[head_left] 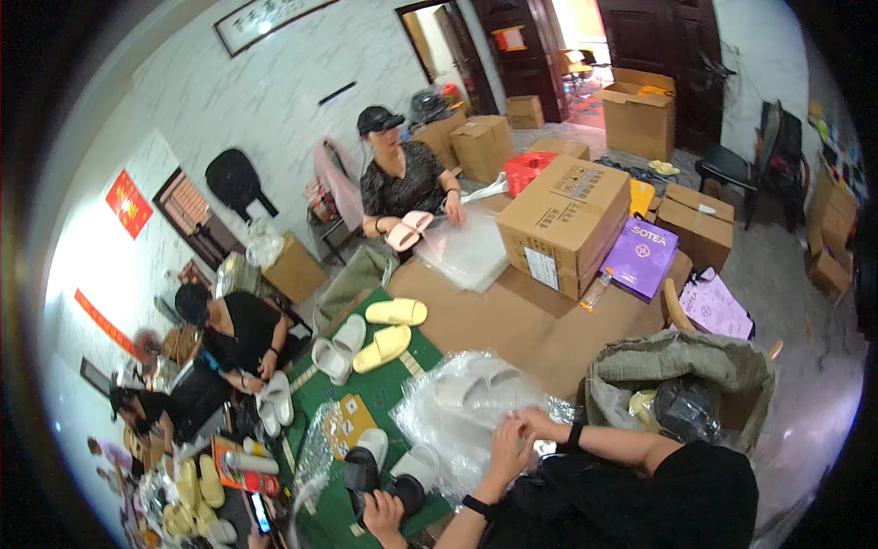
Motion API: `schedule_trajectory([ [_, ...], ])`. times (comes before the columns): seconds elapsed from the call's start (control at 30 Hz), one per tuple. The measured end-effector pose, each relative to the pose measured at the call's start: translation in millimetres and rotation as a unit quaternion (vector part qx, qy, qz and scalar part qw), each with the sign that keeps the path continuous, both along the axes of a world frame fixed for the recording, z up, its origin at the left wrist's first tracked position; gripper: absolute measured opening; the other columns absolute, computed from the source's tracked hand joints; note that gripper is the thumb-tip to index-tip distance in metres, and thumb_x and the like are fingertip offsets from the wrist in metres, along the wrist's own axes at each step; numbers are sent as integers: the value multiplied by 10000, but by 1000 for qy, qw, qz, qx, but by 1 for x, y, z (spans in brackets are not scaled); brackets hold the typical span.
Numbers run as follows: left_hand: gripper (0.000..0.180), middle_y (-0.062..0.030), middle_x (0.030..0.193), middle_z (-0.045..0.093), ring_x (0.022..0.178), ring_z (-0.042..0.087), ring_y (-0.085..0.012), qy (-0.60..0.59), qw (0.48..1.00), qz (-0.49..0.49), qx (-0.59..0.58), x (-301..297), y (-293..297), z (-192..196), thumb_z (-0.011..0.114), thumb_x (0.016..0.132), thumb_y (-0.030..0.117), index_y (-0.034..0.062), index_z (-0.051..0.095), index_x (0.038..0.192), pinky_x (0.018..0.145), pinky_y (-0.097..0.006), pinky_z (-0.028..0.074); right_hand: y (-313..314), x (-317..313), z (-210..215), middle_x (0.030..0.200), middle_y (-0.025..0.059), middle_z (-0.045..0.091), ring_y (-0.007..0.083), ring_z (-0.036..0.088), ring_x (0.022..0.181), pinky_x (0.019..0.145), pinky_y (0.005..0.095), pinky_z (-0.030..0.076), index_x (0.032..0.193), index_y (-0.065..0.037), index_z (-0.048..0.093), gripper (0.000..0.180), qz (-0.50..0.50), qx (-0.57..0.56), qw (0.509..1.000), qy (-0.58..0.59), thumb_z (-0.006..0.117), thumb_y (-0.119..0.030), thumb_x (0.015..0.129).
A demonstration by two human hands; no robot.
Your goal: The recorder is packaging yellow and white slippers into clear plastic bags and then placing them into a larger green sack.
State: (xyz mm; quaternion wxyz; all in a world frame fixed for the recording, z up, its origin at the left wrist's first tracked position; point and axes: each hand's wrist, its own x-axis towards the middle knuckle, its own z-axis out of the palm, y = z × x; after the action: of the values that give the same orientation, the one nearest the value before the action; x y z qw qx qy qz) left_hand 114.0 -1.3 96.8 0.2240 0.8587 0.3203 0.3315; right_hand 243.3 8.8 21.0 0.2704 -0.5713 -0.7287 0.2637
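Observation:
My left hand (507, 457) and my right hand (541, 425) meet at the near right edge of a heap of clear plastic bags (430, 403). Their fingers are drawn together in a pinch, and what lies between the fingertips is too small to make out. Under the clear plastic, a pale slipper (466, 392) shows through. To the left, another person's hand (382, 514) rests at a black slipper (360, 471). Beside it are a white slipper (419, 465) and a dark one (408, 494). Two yellow slippers (382, 349) and a white pair (338, 349) lie farther off on the green mat.
A big cardboard box (564, 224) stands on the brown table (540, 320), with a purple package (640, 259) alongside. At my right is a grey-green woven sack (677, 352). Across the table a person in a cap (402, 183) holds pink slippers; other people work at left.

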Motion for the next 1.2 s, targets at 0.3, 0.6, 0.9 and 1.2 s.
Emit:
schedule_trajectory([
  [0.3, 311, -172, 961, 510, 827, 544, -329, 296, 945, 103, -93, -45, -12, -94, 519, 773, 164, 68, 499, 1068, 726, -446, 443, 146, 48, 141, 702, 228, 561, 372, 544, 629, 561, 421, 425, 816, -42, 611, 355, -352, 156, 919, 87, 411, -326, 889],
  [0.6, 375, -180, 1111, 451, 863, 529, -334, 376, 923, 60, -62, -70, -34, -125, 512, 762, 162, 96, 498, 1131, 732, -404, 471, 131, 39, 68, 1149, 239, 450, 404, 449, 1021, 852, 423, 395, 1241, -21, 360, 461, -132, 157, 979, -11, 472, -244, 854],
  [0.9, 433, -161, 1209, 427, 915, 515, -305, 404, 910, 35, -88, -58, -30, -113, 542, 749, 180, 120, 488, 1174, 776, -370, 458, 25, -23, -46, 902, 184, 539, 329, 517, 835, 716, 434, 424, 899, -14, 580, 271, -23, 40, 978, -203, 522, -227, 742],
  [1.2, 520, -199, 1175, 456, 1096, 414, -366, 78, 934, 275, -215, -119, 2, -114, 595, 738, 118, 49, 412, 1219, 932, -409, 324, 8, -11, -88, 942, 221, 520, 340, 515, 826, 777, 384, 433, 1173, -85, 495, 424, 181, -187, 965, -23, 480, -161, 757],
])
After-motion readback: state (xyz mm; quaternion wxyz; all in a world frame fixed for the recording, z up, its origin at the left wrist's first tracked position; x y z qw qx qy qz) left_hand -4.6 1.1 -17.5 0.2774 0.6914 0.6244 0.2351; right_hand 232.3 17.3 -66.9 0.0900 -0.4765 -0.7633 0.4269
